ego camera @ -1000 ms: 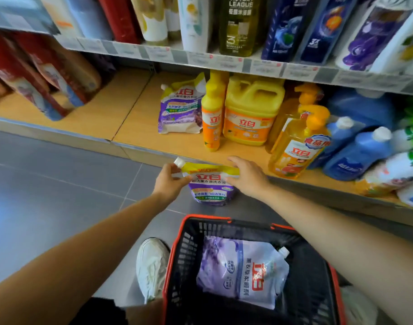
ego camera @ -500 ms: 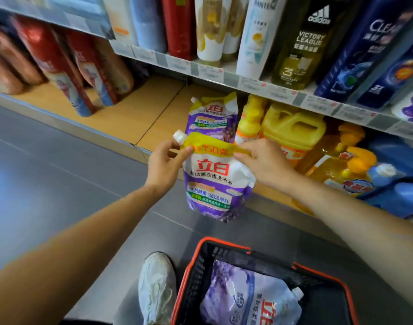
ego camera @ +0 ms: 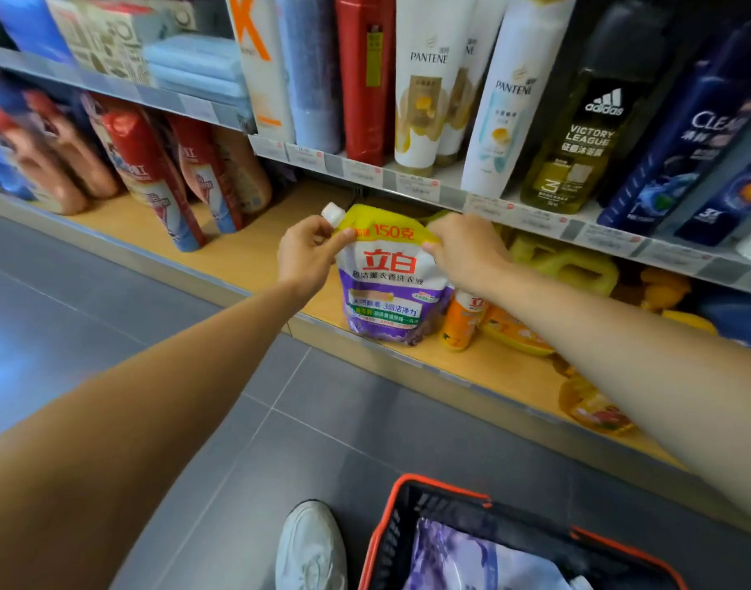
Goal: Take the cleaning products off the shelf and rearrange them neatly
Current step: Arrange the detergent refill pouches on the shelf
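At the front edge of the bottom shelf, L hand & R hand each pinch a top corner of the purple detergent pouch, upright just beside the orange bottle; best seat its base flat, label fwd, before letting go.

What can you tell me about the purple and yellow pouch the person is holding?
The pouch is a soft, glossy plastic bag: yellow top band, white middle with red characters, purple bottom, white cap at its upper left corner. It is upright, front toward the camera, its base near the front edge of the wooden shelf; whether it rests there is unclear. The left hand and right hand pinch its top corners.
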The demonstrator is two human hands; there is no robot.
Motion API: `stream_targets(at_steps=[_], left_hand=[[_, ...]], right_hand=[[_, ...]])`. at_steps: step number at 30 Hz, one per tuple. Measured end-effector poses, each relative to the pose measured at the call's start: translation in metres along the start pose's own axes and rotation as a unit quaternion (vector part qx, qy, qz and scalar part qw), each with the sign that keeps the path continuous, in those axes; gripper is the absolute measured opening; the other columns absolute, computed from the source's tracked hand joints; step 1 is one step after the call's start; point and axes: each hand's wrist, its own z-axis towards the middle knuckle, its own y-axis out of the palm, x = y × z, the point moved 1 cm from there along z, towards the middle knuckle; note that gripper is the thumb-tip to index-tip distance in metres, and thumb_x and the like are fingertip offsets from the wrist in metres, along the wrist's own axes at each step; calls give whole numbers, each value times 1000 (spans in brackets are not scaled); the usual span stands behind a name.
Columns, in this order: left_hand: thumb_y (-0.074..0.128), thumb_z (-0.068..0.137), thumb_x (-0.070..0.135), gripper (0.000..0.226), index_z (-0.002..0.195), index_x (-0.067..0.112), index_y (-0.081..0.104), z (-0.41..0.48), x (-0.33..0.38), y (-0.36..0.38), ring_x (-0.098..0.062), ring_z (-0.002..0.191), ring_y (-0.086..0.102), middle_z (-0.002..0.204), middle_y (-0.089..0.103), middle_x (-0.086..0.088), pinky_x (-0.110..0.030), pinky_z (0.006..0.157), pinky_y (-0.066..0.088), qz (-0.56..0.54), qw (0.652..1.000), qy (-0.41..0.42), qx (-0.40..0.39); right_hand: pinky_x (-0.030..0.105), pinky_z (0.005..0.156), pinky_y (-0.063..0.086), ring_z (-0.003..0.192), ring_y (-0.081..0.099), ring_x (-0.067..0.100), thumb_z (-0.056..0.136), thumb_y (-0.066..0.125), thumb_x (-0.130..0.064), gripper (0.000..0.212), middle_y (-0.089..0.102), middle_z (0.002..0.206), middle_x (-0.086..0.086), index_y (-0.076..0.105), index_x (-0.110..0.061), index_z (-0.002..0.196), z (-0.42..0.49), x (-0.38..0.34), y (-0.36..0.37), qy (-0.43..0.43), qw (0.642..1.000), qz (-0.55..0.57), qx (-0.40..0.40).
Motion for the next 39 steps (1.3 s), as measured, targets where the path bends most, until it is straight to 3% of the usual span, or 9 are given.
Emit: stream_targets(at_steps=[3, 6, 10, 13, 19, 27, 33, 35, 39], left_hand=[[75, 91, 29, 17, 85, 16, 66, 11, -27, 6, -16, 85, 73, 84, 73, 0, -28, 65, 60, -99, 992, -28, -69], [60, 91, 24, 24, 108, 11, 73, 32, -57, -10, -19, 84, 74, 104, 77, -8, -29, 69, 59, -241, 956, -136, -100], [61, 98, 25, 25, 113, 8, 69, 62, -109, -6, -24, 86, 72, 120, 72, -18, -30, 77, 60, -191, 946, -244, -96], [69, 96, 26, 25, 109, 5, 65, 81, -138, 18, -26, 89, 69, 112, 71, -21, -33, 80, 59, -124, 940, -268, -171], [76, 89, 21, 22, 79, 4, 67, 112, -153, 59, -12, 51, 68, 64, 73, -7, -24, 50, 58, -51, 932, -228, -277], [73, 88, -2, 11, 79, 2, 70, 123, -162, 59, -9, 56, 68, 80, 72, -10, -27, 59, 63, -21, 954, -189, -230], [78, 82, 20, 19, 91, 5, 74, 146, -151, 22, -16, 79, 70, 90, 75, -8, -35, 73, 63, 138, 961, -145, -192], [78, 82, 30, 30, 96, 4, 71, 154, -146, 15, -16, 69, 71, 85, 73, -8, -31, 62, 61, 117, 961, -185, -169], [82, 82, 44, 53, 109, 10, 53, 151, -140, 31, -19, 80, 69, 92, 67, -5, -31, 64, 59, -8, 953, -249, -173]], right_hand=[[34, 69, 38, 103, 62, 37, 97, 64, -27, 18, 67, 111, 15, 62, -13, 109, -2, -1, 19, 18, 996, -83, 25], [40, 85, 49, 114, 61, 32, 91, 72, -17, 51, 64, 130, 9, 53, -14, 137, 6, -16, 27, -81, 983, -126, 103], [41, 95, 45, 122, 56, 28, 92, 70, -37, 63, 58, 139, 1, 44, -26, 148, 35, -42, 34, -117, 988, -92, 52], [40, 87, 48, 114, 61, 30, 93, 67, -41, 49, 67, 125, 0, 53, -33, 140, 48, -40, 38, -94, 990, -91, 53], [49, 81, 53, 88, 66, 34, 89, 74, -31, 27, 73, 93, 9, 68, -19, 113, 39, -8, 39, -69, 994, -40, 70], [48, 86, 53, 95, 66, 35, 91, 71, -36, 36, 74, 102, 9, 65, -20, 123, 43, -4, 45, -26, 993, -80, 86], [42, 82, 56, 92, 68, 29, 92, 70, -39, 41, 74, 101, 6, 62, -22, 128, 47, -6, 46, -43, 991, -86, 91], [37, 81, 53, 94, 68, 29, 92, 70, -39, 44, 73, 103, 7, 60, -21, 131, 49, -7, 46, -47, 990, -90, 96], [35, 81, 51, 99, 67, 28, 91, 71, -40, 46, 73, 108, 5, 60, -24, 133, 53, -9, 47, -62, 989, -88, 97]])
